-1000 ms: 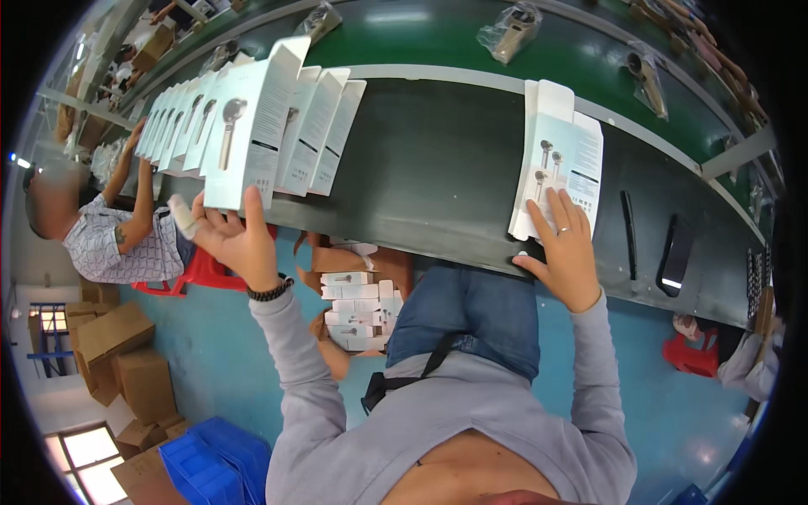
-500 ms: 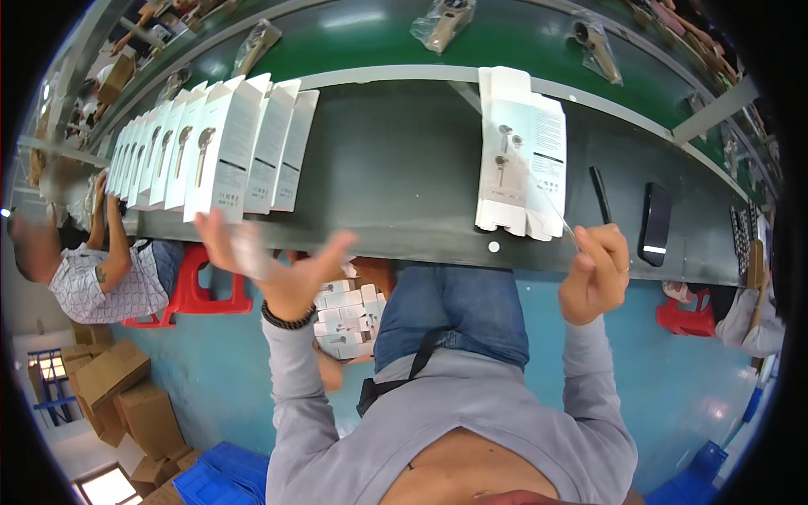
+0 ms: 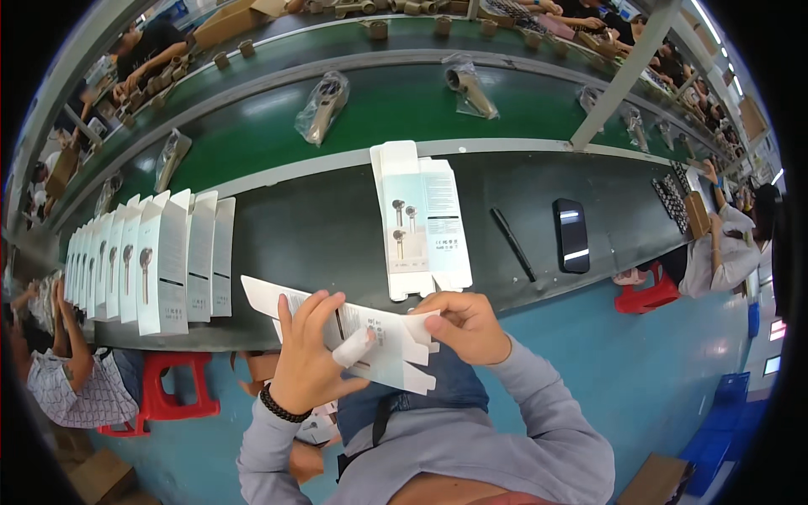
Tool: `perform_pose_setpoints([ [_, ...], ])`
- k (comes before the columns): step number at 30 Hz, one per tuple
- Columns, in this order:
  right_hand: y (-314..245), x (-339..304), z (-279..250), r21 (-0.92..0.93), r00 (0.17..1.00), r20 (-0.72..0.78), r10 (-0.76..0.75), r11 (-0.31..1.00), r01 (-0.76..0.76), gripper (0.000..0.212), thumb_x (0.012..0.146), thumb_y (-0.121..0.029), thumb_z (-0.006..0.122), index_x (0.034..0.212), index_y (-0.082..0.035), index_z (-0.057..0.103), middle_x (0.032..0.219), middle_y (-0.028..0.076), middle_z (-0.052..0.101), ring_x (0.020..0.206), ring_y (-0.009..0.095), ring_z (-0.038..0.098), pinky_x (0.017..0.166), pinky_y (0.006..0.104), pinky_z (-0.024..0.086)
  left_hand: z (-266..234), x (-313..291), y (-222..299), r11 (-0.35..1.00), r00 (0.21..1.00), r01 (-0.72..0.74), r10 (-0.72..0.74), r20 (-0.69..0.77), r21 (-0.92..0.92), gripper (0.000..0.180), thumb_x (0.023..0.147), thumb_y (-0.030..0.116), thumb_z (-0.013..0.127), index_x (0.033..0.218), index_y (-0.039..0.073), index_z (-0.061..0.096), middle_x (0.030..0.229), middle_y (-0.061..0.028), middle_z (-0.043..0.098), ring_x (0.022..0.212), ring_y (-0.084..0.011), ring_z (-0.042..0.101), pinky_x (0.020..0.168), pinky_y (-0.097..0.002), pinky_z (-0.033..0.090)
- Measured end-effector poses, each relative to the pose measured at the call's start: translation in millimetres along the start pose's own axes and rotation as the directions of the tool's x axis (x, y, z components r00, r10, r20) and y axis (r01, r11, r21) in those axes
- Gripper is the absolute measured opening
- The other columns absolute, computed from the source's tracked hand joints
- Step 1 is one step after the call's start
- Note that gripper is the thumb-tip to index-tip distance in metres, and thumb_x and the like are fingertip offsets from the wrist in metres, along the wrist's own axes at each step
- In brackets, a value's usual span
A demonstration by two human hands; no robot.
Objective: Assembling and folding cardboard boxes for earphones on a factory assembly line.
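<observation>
A flattened white carton (image 3: 396, 337) with pale blue print is tilted over the table's front edge, in front of my body. My left hand (image 3: 305, 362) grips it on the left, its fingers across the printed face; one finger has a white wrapping. At the carton's right end my right hand (image 3: 471, 328) pinches a flap between thumb and fingers. More flat cartons (image 3: 421, 223) lie overlapped on the table just beyond my hands. To the left stands a row of erected cartons (image 3: 160, 269) with open top flaps, several of them, close together.
A black pen (image 3: 513, 244) and a dark phone (image 3: 572, 236) lie at the right. Behind the table, a green conveyor (image 3: 252, 135) carries bagged metallic devices (image 3: 324, 107). Red stools (image 3: 177, 387) and seated co-workers are at both sides. A metal post (image 3: 623, 76) rises at the back right.
My right hand has come left from beside the flat cartons. My left hand, which was spread and blurred, now grips a flat carton with the right. The whole view has shifted.
</observation>
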State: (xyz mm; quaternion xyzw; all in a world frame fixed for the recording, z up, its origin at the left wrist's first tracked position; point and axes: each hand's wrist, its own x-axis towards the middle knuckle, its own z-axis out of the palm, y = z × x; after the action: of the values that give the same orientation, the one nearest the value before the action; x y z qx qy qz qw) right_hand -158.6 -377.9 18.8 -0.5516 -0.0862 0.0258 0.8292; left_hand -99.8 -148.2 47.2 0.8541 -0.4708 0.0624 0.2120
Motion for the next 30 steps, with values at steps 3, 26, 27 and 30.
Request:
perform_pose_setpoints([
  [3, -4.4, 1.2, 1.4, -0.118, 0.997, 0.002, -0.076, 0.990, 0.076, 0.019, 0.089, -0.009, 0.053, 0.099, 0.006, 0.059, 0.090, 0.012, 0.063, 0.080, 0.013, 0.059, 0.069, 0.0250, 0.048, -1.5, 2.1, 0.3, 0.997, 0.999, -0.045, 0.045, 0.003, 0.058, 0.079, 0.042, 0.032, 0.082, 0.113, 0.028, 0.048, 0.125, -0.0155, 0.036, 0.113, -0.0396, 0.038, 0.095, -0.0663, 0.018],
  [26, 69.7, -2.1, 34.0, -0.118, 0.985, -0.093, -0.148, 0.984, 0.137, 0.045, 0.086, -0.015, 0.058, 0.122, 0.005, 0.039, 0.115, 0.010, 0.054, 0.103, 0.017, 0.052, 0.089, 0.0310, 0.042, -8.4, -13.5, 28.3, 0.322, 0.865, 0.194, -0.502, 0.006, -0.927, 0.069, 0.066, 0.015, 0.079, 0.121, -0.005, 0.043, 0.117, -0.0202, 0.054, 0.099, -0.0204, 0.056, 0.080, -0.0307, 0.045],
  [27, 60.8, 0.8, 31.1, -0.035, 0.998, 0.018, -0.053, 0.998, 0.054, 0.043, 0.085, -0.018, 0.059, 0.120, 0.004, 0.043, 0.110, 0.010, 0.057, 0.099, 0.016, 0.053, 0.085, 0.0299, 0.043, -7.7, -25.4, 18.1, 0.164, 0.890, 0.267, -0.419, 0.178, -0.950, 0.094, 0.058, 0.028, 0.084, 0.130, -0.003, 0.031, 0.133, -0.0218, 0.037, 0.115, -0.0260, 0.046, 0.089, -0.0368, 0.041],
  [30, 62.8, 2.8, 32.2, 0.084, 0.976, 0.180, 0.124, 0.986, -0.141, 0.042, 0.085, -0.021, 0.061, 0.117, 0.003, 0.048, 0.110, 0.010, 0.056, 0.099, 0.015, 0.052, 0.087, 0.0293, 0.041, 27.2, -3.9, 16.0, -0.180, 0.962, -0.192, -0.230, -0.149, -0.965, 0.122, 0.045, 0.038, 0.088, 0.137, -0.003, 0.017, 0.132, -0.0285, 0.030, 0.121, -0.0368, 0.037, 0.096, -0.0461, 0.037],
])
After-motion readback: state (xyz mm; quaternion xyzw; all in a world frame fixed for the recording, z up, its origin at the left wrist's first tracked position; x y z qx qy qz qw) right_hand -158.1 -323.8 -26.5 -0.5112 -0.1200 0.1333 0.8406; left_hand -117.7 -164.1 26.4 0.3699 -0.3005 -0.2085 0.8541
